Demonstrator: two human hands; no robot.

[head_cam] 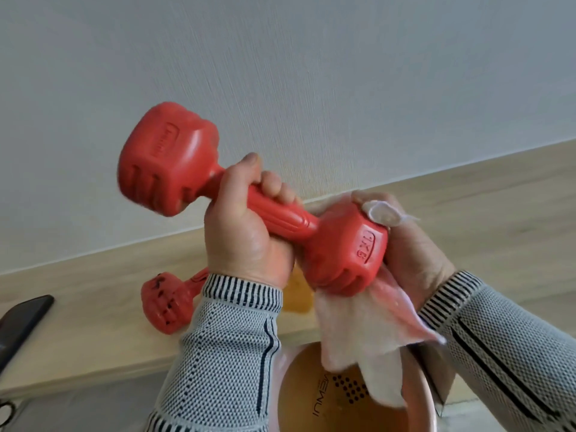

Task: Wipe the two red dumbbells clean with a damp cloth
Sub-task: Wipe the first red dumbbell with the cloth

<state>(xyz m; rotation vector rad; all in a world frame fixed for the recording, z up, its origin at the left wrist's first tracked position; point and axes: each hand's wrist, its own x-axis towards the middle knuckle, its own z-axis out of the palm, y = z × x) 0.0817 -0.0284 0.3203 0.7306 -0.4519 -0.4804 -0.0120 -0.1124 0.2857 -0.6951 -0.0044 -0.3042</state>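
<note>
We count two red dumbbells: one raised dumbbell (pixel 249 201) held in the air at the middle of the view, and a second dumbbell (pixel 166 302) lying on the wooden table (pixel 93 307) at about 8 o'clock from it, dark specks on its head. There is one cloth (pixel 358 325), pale and damp-looking. Our left hand (pixel 246 226) curls round the raised dumbbell's handle, thumb up, gripping it tilted with the far head toward 10 o'clock. Our right hand (pixel 411 244) grips the cloth against the near head, the one stamped "1KG", and the cloth hangs down toward 6 o'clock over one pink basin (pixel 417 410). Both sleeves are knitted grey with striped cuffs. A dark flat object (pixel 21 319) lies at 9 o'clock. A pale textured wall (pixel 280 57) rises behind the table.
</note>
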